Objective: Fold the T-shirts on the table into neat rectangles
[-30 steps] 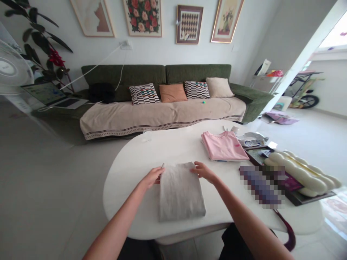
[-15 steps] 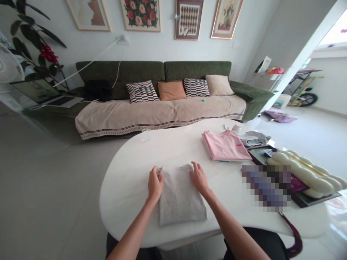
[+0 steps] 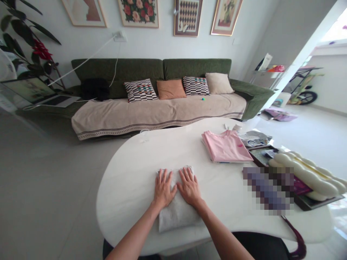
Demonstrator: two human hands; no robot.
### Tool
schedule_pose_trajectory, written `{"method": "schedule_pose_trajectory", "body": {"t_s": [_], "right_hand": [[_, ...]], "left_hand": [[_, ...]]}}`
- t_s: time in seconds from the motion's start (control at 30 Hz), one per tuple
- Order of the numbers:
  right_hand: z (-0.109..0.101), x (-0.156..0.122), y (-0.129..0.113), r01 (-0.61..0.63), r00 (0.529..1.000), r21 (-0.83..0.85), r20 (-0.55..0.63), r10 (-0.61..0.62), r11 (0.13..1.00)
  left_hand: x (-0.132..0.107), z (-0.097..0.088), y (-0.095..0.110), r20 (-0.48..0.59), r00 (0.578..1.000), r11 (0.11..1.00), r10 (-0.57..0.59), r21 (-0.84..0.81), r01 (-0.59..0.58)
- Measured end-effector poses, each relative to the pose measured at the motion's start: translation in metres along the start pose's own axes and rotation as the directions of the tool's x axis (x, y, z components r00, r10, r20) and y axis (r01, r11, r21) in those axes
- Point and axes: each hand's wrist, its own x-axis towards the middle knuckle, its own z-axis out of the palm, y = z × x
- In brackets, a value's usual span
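Note:
A folded light grey garment (image 3: 177,216) lies flat on the white table (image 3: 130,173) in front of me. My left hand (image 3: 163,189) rests palm down on its left half, fingers spread. Beside it my right hand (image 3: 189,186) presses flat on the right half, fingers also apart. The two thumbs almost meet over the cloth. Both hands and wrists hide much of the garment's upper part. Farther off to the right sits a neatly folded pink T-shirt (image 3: 226,146), on top of other folded cloth whose edge just shows.
Right of the pink shirt, a dark tray (image 3: 306,206) carries a cream puffy item (image 3: 303,173). A blurred-out object with a dark strap (image 3: 298,238) lies near the table's right front. Behind the table stands a green sofa (image 3: 130,72) with several cushions.
Both hands have moved from the garment's upper side edges inward onto its top and now lie flat with fingers spread. The view has shifted slightly.

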Motion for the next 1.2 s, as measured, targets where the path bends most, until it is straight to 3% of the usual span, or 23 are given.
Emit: {"method": "schedule_pose_trajectory", "body": {"t_s": [0.23, 0.37, 0.47, 0.57, 0.63, 0.73, 0.83, 1.0, 1.13, 1.2], "right_hand": [[-0.017, -0.003, -0.013, -0.023, 0.999, 0.007, 0.047, 0.022, 1.000], [-0.012, -0.043, -0.033, -0.069, 0.997, 0.043, -0.010, 0.070, 0.997], [0.002, -0.082, -0.046, -0.017, 0.999, 0.085, -0.045, 0.021, 0.996], [0.012, -0.104, -0.051, 0.008, 0.999, 0.094, -0.044, -0.004, 0.996], [0.011, -0.106, -0.050, -0.006, 0.999, 0.098, -0.034, 0.009, 0.995], [0.003, -0.104, -0.047, 0.010, 1.000, 0.144, -0.005, -0.009, 0.990], [-0.010, -0.107, -0.046, 0.019, 1.000, 0.213, 0.017, -0.023, 0.977], [-0.018, -0.118, -0.056, -0.031, 0.996, 0.369, -0.066, 0.059, 0.929], [-0.014, -0.115, -0.072, 0.019, 0.972, 0.546, -0.207, 0.113, 0.837], [-0.015, -0.111, -0.080, 0.059, 0.960, 0.633, -0.248, 0.130, 0.772]], "left_hand": [[0.001, -0.004, 0.000, 0.046, 0.999, 1.000, -0.012, -0.007, 0.012], [0.003, -0.009, -0.011, 0.109, 0.992, 0.997, 0.064, -0.041, -0.060], [0.007, -0.012, -0.016, 0.105, 0.991, 0.996, 0.085, -0.049, -0.080], [0.014, -0.015, -0.015, 0.112, 0.993, 0.996, 0.037, -0.090, -0.027], [0.021, -0.019, -0.013, 0.131, 0.987, 0.977, -0.089, -0.180, 0.112], [0.033, -0.027, -0.011, 0.181, 0.926, 0.874, -0.330, -0.313, 0.373], [0.043, -0.041, -0.013, 0.278, 0.872, 0.790, -0.402, -0.376, 0.484], [0.037, -0.074, -0.016, 0.522, 0.794, 0.617, -0.312, -0.525, 0.587], [0.012, -0.103, -0.003, 0.602, 0.772, 0.495, -0.206, -0.616, 0.613], [-0.004, -0.119, 0.011, 0.633, 0.766, 0.382, -0.111, -0.684, 0.621]]}}
